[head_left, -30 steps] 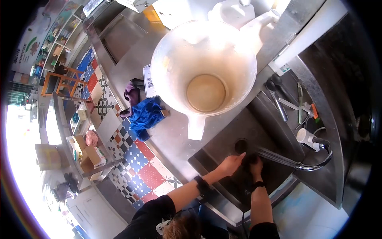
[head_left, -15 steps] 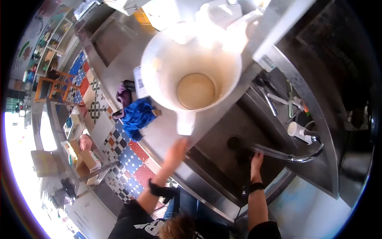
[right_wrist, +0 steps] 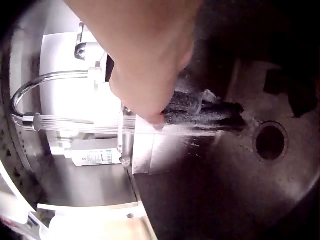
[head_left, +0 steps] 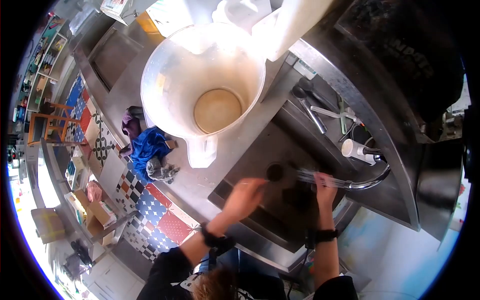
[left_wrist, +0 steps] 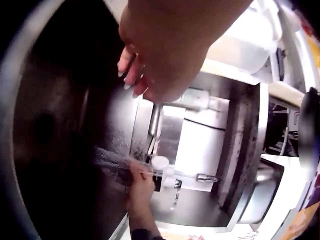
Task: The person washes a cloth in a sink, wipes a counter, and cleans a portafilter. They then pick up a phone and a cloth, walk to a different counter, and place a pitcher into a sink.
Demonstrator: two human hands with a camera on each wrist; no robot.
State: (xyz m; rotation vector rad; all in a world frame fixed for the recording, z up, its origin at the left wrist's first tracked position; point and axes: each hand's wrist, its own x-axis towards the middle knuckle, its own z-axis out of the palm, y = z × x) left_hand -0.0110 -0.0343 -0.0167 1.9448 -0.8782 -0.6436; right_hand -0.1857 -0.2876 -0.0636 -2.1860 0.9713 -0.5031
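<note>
My right hand (head_left: 326, 189) holds a dark wet cloth (right_wrist: 205, 111) low in the steel sink (head_left: 260, 145). Water from the chrome tap (head_left: 372, 184) streams over the fingers and the cloth, splashing towards the drain (right_wrist: 270, 141). Over the sink's near left edge is my left hand (head_left: 245, 200), its fingers loosely bent with nothing in them. A wet grey cloth (head_left: 162, 171) lies crumpled on the counter beside a blue cloth (head_left: 149, 146) and a purple cloth (head_left: 131, 125).
A large translucent measuring jug (head_left: 202, 75) stands on the counter behind the sink, handle towards me. Spoons (head_left: 312, 112) and other utensils lie on the ledge to the right, near a white cylinder (head_left: 352, 148) by the tap. White jugs (head_left: 240, 11) stand at the back.
My left hand left the sink, swung left to the counter and has come back towards the sink. A grey cloth now lies by the blue one. The right hand stays under the water.
</note>
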